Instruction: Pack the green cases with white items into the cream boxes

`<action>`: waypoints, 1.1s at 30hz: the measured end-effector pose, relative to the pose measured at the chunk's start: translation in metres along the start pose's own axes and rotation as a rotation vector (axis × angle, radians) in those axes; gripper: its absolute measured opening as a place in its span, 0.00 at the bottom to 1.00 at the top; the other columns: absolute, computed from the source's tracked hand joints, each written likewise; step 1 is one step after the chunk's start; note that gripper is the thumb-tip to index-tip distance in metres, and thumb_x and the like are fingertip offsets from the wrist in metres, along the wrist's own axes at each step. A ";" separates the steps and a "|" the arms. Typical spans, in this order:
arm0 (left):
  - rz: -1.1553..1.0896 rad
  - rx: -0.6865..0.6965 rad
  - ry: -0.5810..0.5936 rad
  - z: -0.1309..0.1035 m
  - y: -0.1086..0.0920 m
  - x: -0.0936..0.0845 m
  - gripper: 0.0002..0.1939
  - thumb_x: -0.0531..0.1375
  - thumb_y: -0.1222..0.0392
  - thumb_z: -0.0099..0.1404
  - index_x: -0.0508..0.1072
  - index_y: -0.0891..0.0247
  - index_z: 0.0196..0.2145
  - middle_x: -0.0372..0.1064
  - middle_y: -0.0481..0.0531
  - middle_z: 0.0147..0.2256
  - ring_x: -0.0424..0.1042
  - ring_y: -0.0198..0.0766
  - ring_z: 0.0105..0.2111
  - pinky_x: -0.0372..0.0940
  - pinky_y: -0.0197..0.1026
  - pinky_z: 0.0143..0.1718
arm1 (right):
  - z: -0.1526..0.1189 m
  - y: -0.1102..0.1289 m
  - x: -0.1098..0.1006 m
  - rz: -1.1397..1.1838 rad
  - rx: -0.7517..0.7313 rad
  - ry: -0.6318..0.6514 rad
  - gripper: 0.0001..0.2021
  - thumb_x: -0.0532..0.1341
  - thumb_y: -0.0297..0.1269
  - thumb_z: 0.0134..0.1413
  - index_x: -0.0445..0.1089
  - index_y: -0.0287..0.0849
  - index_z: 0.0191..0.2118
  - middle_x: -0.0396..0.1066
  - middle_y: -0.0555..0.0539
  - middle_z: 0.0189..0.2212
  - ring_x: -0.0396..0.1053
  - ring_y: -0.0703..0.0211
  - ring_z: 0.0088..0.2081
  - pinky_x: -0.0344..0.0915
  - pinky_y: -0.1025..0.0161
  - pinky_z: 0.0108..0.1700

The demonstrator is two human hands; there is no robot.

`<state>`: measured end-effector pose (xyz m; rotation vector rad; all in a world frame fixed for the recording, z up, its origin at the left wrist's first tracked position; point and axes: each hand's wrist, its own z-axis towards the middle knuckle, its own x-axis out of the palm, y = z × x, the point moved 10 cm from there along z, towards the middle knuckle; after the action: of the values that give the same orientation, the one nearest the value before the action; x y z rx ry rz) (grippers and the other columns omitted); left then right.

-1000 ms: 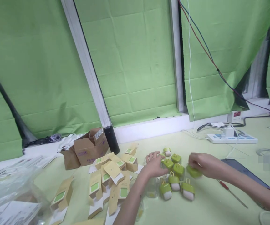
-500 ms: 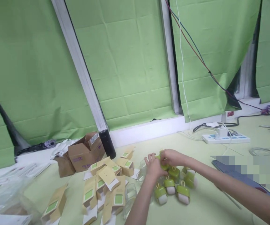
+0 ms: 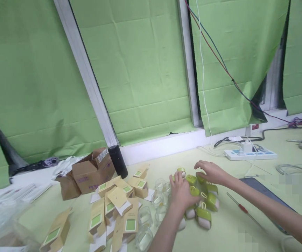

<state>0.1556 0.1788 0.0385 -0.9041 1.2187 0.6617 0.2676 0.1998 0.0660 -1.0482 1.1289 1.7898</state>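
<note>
Several green and white capsule-like items with small loops sit in a cluster on the pale table. My left hand lies over the left part of the cluster, fingers spread, covering some of the items; whether it grips one is hidden. At the back right of the cluster, my right hand is over a green item, its fingers bent and apart. Clear plastic shells lie to the left of my left hand. Beyond them is a pile of open cardboard boxes with green labels.
A brown carton and a black cylinder stand at the back left. A white power strip with cables, a red-handled screwdriver and a dark flat device lie on the right.
My right hand has moved right, away from my left hand. My left hand has shifted slightly right over the cluster. More clear shells and the screwdriver are now uncovered.
</note>
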 end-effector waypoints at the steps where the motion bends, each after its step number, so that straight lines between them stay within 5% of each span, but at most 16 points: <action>1: 0.001 -0.024 -0.004 0.000 0.000 0.002 0.34 0.56 0.37 0.45 0.68 0.59 0.47 0.47 0.58 0.60 0.38 0.53 0.61 0.30 0.57 0.60 | -0.005 0.011 0.001 0.009 -0.036 -0.006 0.08 0.59 0.40 0.53 0.71 0.44 0.37 0.70 0.46 0.39 0.67 0.53 0.41 0.61 0.55 0.43; 5: 0.027 -0.121 -0.019 0.002 0.003 0.006 0.26 0.58 0.45 0.46 0.71 0.61 0.42 0.47 0.60 0.60 0.41 0.54 0.60 0.33 0.57 0.59 | -0.019 0.044 0.017 0.051 -0.108 -0.004 0.04 0.61 0.35 0.46 0.70 0.44 0.24 0.72 0.49 0.28 0.68 0.53 0.36 0.59 0.59 0.40; 8: 0.033 -0.130 -0.009 0.004 0.001 0.009 0.30 0.59 0.47 0.45 0.70 0.64 0.44 0.46 0.62 0.61 0.40 0.56 0.60 0.34 0.57 0.59 | -0.020 0.044 0.018 0.093 -0.072 -0.053 0.06 0.56 0.30 0.49 0.67 0.42 0.24 0.71 0.49 0.26 0.68 0.58 0.32 0.60 0.63 0.36; 15: -0.013 -0.098 -0.014 0.006 0.001 0.002 0.39 0.58 0.41 0.47 0.61 0.65 0.53 0.46 0.62 0.61 0.39 0.56 0.60 0.33 0.56 0.59 | 0.003 -0.025 -0.031 0.071 0.098 -0.222 0.12 0.48 0.38 0.60 0.65 0.40 0.32 0.70 0.45 0.30 0.68 0.57 0.32 0.62 0.62 0.34; 18: -0.016 -0.103 -0.051 0.017 0.006 -0.005 0.30 0.52 0.45 0.55 0.62 0.64 0.52 0.58 0.60 0.55 0.50 0.51 0.56 0.40 0.52 0.57 | 0.015 -0.052 -0.027 0.035 0.119 -0.193 0.09 0.53 0.37 0.60 0.67 0.37 0.37 0.70 0.46 0.33 0.68 0.59 0.33 0.65 0.59 0.37; 21: 0.011 -0.163 -0.018 0.032 0.014 0.000 0.29 0.54 0.43 0.52 0.67 0.66 0.46 0.62 0.62 0.50 0.54 0.53 0.53 0.45 0.52 0.54 | 0.026 -0.061 -0.012 0.031 0.099 -0.143 0.11 0.57 0.38 0.59 0.66 0.38 0.45 0.68 0.47 0.42 0.69 0.59 0.38 0.68 0.56 0.39; 27: 0.047 -0.288 0.001 0.048 0.024 0.014 0.32 0.60 0.43 0.44 0.69 0.67 0.43 0.61 0.66 0.51 0.54 0.57 0.53 0.42 0.55 0.54 | 0.039 -0.051 0.009 0.030 0.069 -0.083 0.13 0.57 0.38 0.59 0.64 0.39 0.48 0.67 0.45 0.45 0.69 0.57 0.41 0.68 0.55 0.41; 33: 0.043 -0.323 -0.013 0.045 0.028 0.022 0.29 0.57 0.45 0.49 0.66 0.64 0.46 0.61 0.62 0.51 0.53 0.55 0.54 0.43 0.54 0.53 | 0.032 -0.013 0.024 0.066 -0.046 -0.045 0.11 0.57 0.39 0.59 0.67 0.39 0.44 0.68 0.46 0.44 0.68 0.57 0.42 0.66 0.53 0.44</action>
<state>0.1596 0.2314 0.0151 -1.1407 1.1398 0.9152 0.2620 0.2382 0.0488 -1.0026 1.1112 1.8900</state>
